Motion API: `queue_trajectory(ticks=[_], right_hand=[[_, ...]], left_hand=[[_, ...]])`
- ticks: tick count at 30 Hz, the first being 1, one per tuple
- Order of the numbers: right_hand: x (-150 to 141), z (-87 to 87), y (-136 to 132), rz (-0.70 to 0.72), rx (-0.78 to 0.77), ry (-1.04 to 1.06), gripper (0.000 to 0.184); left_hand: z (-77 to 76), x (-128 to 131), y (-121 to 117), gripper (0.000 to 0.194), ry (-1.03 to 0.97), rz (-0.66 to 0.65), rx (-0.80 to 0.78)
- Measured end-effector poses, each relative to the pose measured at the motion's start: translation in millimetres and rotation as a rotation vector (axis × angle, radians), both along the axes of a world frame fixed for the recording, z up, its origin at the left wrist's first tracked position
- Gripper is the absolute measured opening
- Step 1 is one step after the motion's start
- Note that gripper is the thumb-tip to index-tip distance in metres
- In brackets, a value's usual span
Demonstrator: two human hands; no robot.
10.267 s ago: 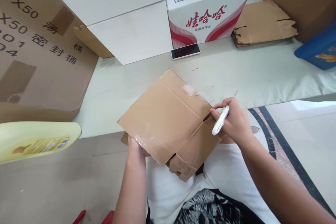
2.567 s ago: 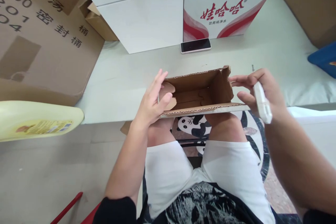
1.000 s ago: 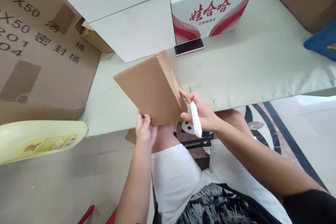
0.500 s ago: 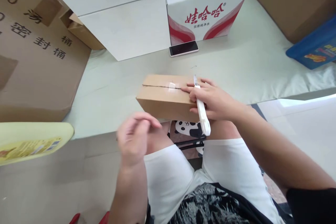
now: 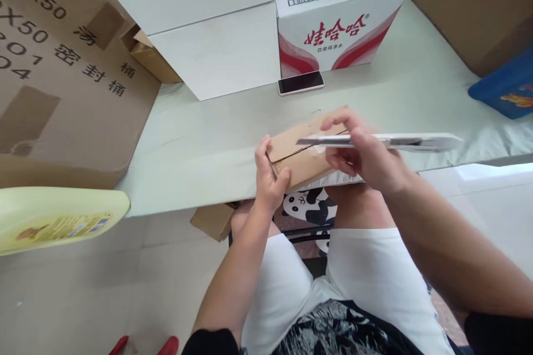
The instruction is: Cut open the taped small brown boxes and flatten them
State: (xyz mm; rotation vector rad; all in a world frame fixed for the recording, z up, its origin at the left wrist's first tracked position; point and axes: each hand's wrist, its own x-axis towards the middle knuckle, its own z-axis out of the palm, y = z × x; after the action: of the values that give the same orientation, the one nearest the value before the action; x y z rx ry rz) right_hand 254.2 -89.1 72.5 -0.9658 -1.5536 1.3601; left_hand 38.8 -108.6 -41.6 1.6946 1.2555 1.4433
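A small brown cardboard box (image 5: 306,169) with a seam along its top lies at the table's front edge, turned at an angle. Wrapped around its left end is my left hand (image 5: 270,177), thumb on the near side and fingers on the far side. My right hand (image 5: 368,155) is closed on a white utility knife (image 5: 416,142), its blade pointing left above the box top. Clear tape shows near the seam, partly behind my right fingers. Below the table edge, a brown cardboard flap (image 5: 213,221) juts out at the left; whether it joins the box is hidden.
A phone (image 5: 300,83) lies before a white and red carton (image 5: 341,39). White boxes (image 5: 216,61) stand beside it, and a large brown carton (image 5: 79,94) is at left. A yellow bottle (image 5: 62,219) is at the left edge, a blue container (image 5: 506,86) at right.
My left hand has moved up and taken hold of the box's left end. The box has turned. The knife has swung from upright to nearly level, and a cardboard flap now shows below the table.
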Motion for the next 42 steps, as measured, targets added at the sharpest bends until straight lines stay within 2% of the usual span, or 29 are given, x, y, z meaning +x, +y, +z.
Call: queue_trajectory(ticks=[2,4,7,13,15,19,21,24,26,30,34,39,42], right_hand=[[-9,3.2,7,0.092,0.014,-0.078,0.027],[-18,4.9,15,0.091,0.085,-0.212,0.017],[-28,5.3,23,0.102,0.159,-0.332,0.016],[-40,8.1,26,0.075,0.058,-0.554,0.007],[-40,9.3,28,0.093,0.077,-0.616,0.006],[-13,7.3,37,-0.028,0.221,-0.723,0.008],[9,6.5,40,-0.021,0.228,-0.704,0.008],[38,8.8,39,0.050,0.176,-0.641,0.008],[48,11.2,36,0.023,0.154,-0.599,0.011],[50,13.5,31,-0.047,0.125,-0.526,0.015],[52,17.3,31,-0.084,0.047,-0.507,0.011],[76,21.0,33,-0.339,-0.090,-0.571,0.014],[94,13.1,31,-0.425,-0.192,-0.557,0.013]], left_hand=[[-5.2,10,0,0.085,-0.061,-0.039,-0.026],[-8.3,15,1,0.085,-0.107,-0.052,-0.043],[-9.0,15,1,0.081,-0.121,-0.056,-0.030],[-7.0,14,0,0.073,-0.062,-0.033,-0.012],[-6.6,13,-1,0.071,-0.050,-0.028,-0.013],[-4.1,12,-2,0.068,0.000,0.002,-0.014],[-2.1,14,-2,0.065,0.033,-0.007,-0.007],[1.2,18,-1,0.065,0.079,-0.049,0.015],[3.5,20,1,0.064,0.092,-0.055,0.025],[7.0,21,2,0.059,0.095,-0.052,0.027],[7.0,19,0,0.055,0.106,-0.056,0.037],[4.6,18,0,0.052,0.106,-0.045,0.040],[5.0,20,1,0.052,0.088,-0.060,0.023]])
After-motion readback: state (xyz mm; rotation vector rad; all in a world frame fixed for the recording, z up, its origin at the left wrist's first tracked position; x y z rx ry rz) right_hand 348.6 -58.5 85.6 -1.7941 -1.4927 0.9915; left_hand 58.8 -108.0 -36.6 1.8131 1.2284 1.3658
